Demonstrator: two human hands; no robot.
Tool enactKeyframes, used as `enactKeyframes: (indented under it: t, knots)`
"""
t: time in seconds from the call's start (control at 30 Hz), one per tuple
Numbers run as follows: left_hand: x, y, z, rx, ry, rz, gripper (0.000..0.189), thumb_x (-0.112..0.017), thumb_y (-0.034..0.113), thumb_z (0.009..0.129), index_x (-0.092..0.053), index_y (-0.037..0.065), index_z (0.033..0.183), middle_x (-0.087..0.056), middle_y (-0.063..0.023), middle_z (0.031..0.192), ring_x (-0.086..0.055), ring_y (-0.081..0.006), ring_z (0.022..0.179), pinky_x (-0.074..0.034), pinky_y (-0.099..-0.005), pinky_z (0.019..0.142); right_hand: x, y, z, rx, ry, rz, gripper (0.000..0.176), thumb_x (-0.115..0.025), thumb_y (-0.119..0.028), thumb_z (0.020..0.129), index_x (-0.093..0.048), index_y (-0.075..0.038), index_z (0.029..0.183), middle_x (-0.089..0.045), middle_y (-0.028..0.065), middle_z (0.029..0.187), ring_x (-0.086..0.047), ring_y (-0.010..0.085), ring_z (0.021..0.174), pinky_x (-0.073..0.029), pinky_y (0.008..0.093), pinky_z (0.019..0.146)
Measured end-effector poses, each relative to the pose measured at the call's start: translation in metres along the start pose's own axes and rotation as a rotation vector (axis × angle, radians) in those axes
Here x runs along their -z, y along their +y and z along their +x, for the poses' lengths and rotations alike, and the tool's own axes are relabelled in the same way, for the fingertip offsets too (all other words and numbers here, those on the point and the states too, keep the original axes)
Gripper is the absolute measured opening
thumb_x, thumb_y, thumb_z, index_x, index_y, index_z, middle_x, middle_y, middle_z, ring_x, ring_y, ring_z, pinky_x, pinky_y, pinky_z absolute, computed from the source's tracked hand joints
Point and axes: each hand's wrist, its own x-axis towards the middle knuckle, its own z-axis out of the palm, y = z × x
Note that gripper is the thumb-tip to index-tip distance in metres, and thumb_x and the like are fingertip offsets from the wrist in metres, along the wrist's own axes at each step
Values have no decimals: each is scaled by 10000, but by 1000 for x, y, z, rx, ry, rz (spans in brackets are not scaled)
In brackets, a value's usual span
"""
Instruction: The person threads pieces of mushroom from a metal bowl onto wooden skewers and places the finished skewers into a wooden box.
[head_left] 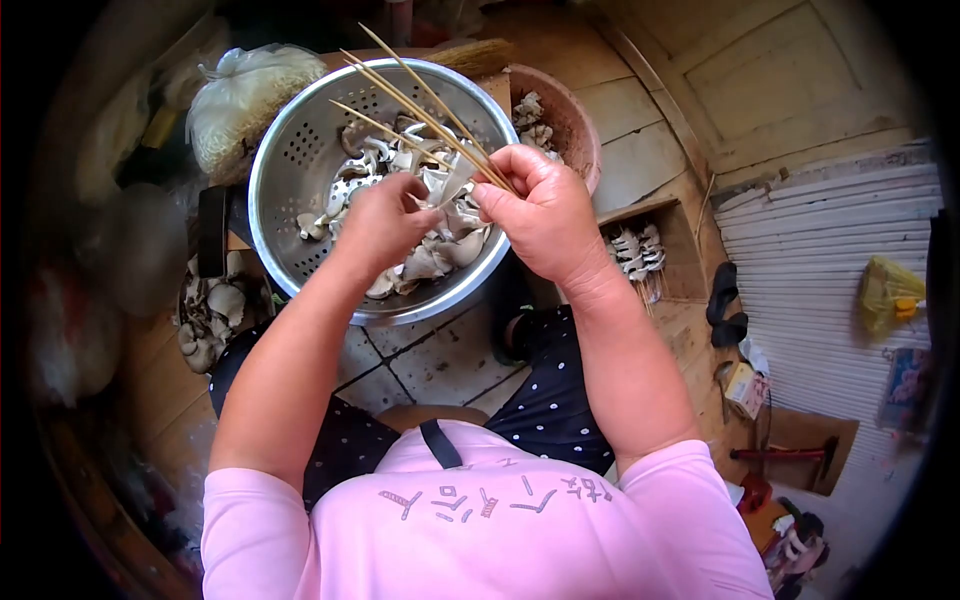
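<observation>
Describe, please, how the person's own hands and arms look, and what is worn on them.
Left hand and right hand are bare, with no glove or watch to be seen. The forearms are uncovered; short, light pink sleeves cover the upper arms.

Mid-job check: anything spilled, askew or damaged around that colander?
Nothing looks spilled or damaged: the loose mushrooms sit inside the colander. One minor oddity: dark specks dot the floor tiles between the knees, perhaps dirt. The skewers in the right hand splay unevenly, but look unbroken.
</observation>
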Motion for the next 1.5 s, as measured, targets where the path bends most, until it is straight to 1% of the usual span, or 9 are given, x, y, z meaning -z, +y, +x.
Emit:
enactKeyframes:
  t: [0.13,0.2,0.43,0.5,0.57,0.6,0.77,1.2,1.5]
  knots:
    - [12,2,-3,75,-63,412,353,-761,248,698,-667,43,970,-685,-172,898,-669,-297,859,-519,-375,775,1,-3,-1,12,-4,-43,130,-611,-66,834,-632,1,943,-655,33,789,-586,67,714,-495,253,658]
    - [-1,-13,-10,-86,-377,549,306,-748,212,682,-672,83,949,-688,-148,903,-668,-309,876,-521,-397,788,0,0,0,25,-13,-75,137,-618,-82,829,-636,-1,937,-668,53,795,-604,80,725,-501,267,670]
    - [-16,-11,-23,-239,-267,718,224,-644,128,769,-683,83,985,-689,-132,850,-671,-259,794,-524,-368,737,-6,4,1,29,-23,-152,164,-624,-114,817,-643,-4,937,-695,94,834,-629,122,734,-506,290,693]
    - [2,-9,-13,-93,-220,272,206,-609,184,808,-669,75,972,-696,-138,888,-681,-277,817,-531,-386,731,-6,7,1,70,-17,-97,164,-621,-116,816,-648,-9,937,-687,76,802,-617,109,718,-501,285,678]
    - [30,15,-13,102,-132,-227,182,-621,150,826,-611,15,948,-674,-108,812,-651,-152,672,-524,-278,610,-5,3,-1,33,-14,-83,166,-621,-118,814,-650,-11,936,-680,68,785,-608,102,706,-496,281,667]
    - [41,17,-12,130,-68,-517,172,-612,148,841,-595,29,965,-685,-100,854,-656,-166,680,-538,-285,633,-4,1,-2,-5,-12,-70,167,-621,-121,812,-652,-12,936,-673,59,768,-599,96,694,-491,278,657]
    - [79,12,-10,-80,126,-1148,186,-543,95,854,-560,25,1026,-680,-138,932,-691,-233,841,-581,-351,748,-5,1,-1,19,-40,-124,175,-627,-126,809,-655,-13,940,-653,37,733,-559,73,667,-473,266,631]
    - [92,3,-4,0,294,-1357,269,-634,158,922,-571,7,1135,-649,-88,973,-658,-174,897,-569,-314,823,-6,1,-4,-16,-50,-46,124,-634,-87,829,-650,-8,923,-629,-18,766,-527,34,684,-450,227,612]
    - [88,7,-5,-21,294,-1313,181,-668,105,888,-609,27,1040,-673,-79,896,-677,-182,808,-585,-316,747,-6,0,-4,-4,-66,-64,127,-639,-82,831,-646,-3,931,-650,0,793,-548,43,705,-466,226,639]
